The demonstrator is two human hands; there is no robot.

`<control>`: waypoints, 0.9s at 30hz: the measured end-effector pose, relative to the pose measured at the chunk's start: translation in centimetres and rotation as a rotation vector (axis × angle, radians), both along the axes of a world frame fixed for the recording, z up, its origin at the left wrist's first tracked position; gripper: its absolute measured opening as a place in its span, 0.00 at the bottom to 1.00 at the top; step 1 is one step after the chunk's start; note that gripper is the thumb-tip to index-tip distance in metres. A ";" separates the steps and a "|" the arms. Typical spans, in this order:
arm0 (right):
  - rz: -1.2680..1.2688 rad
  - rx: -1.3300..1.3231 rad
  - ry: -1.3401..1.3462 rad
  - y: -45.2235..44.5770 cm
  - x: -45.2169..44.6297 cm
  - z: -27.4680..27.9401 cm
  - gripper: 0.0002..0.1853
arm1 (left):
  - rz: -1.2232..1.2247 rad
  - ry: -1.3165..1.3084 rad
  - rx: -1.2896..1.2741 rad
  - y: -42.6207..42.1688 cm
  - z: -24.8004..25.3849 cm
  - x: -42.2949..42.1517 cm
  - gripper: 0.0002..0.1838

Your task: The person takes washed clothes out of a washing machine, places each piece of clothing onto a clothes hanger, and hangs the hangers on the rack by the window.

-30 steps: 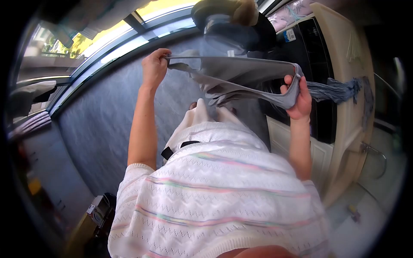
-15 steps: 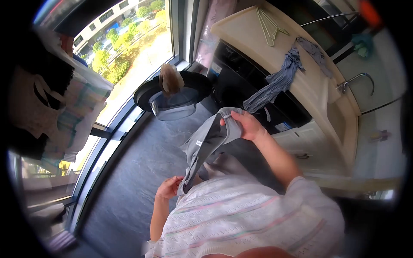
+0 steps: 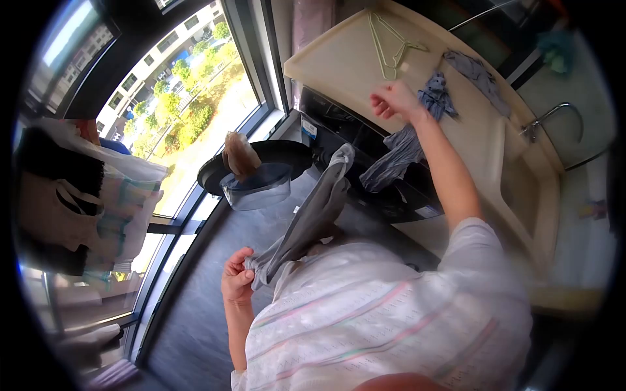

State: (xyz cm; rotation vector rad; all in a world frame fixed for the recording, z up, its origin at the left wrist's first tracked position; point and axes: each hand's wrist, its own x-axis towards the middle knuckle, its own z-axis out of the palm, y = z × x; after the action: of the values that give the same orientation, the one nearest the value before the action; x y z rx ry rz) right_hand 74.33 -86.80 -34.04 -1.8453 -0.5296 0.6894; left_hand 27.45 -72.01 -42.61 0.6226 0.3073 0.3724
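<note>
My left hand [image 3: 237,274] pinches one end of a grey garment [image 3: 313,210] at its gathered waistband. The cloth stretches up and away in front of my body, and its far end hangs free by the black machine front. My right hand [image 3: 398,102] is off the garment, raised over the counter edge with fingers loosely curled and apart, nothing seen in them. Just beyond it lie pale green clothes hangers [image 3: 390,49]. A crumpled blue-grey garment [image 3: 407,146] drapes over the counter edge, partly hidden behind my right forearm.
Another grey cloth [image 3: 478,78] lies on the beige counter [image 3: 345,45], near a faucet [image 3: 554,120]. A black round lid or door with a clear bowl [image 3: 257,189] projects beside the window. Clothes [image 3: 85,202] hang at the left. Dark tiled floor [image 3: 195,319] lies below.
My right hand has let go of the grey garment's waistband and moved up and away over the counter. The garment's far end now droops; my left hand has kept its hold.
</note>
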 end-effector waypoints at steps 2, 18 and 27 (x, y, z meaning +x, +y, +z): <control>-0.300 -0.036 -0.210 0.9 7.2 0.3 0.17 | 0.024 0.021 0.040 -1.1 1.2 2.1 0.24; -0.361 -0.678 -0.446 4.0 18.5 -2.8 0.08 | 0.167 0.199 0.091 -3.7 2.8 4.6 0.17; -0.571 -0.130 -0.229 3.4 22.8 -4.4 0.09 | 0.193 0.213 0.096 -3.8 2.3 4.8 0.17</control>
State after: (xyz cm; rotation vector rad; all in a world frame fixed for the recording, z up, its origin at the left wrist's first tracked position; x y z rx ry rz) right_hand 97.13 -83.37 -38.43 -2.0780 -0.0834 0.1306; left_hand 32.29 -75.77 -40.27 0.7313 0.5584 0.5098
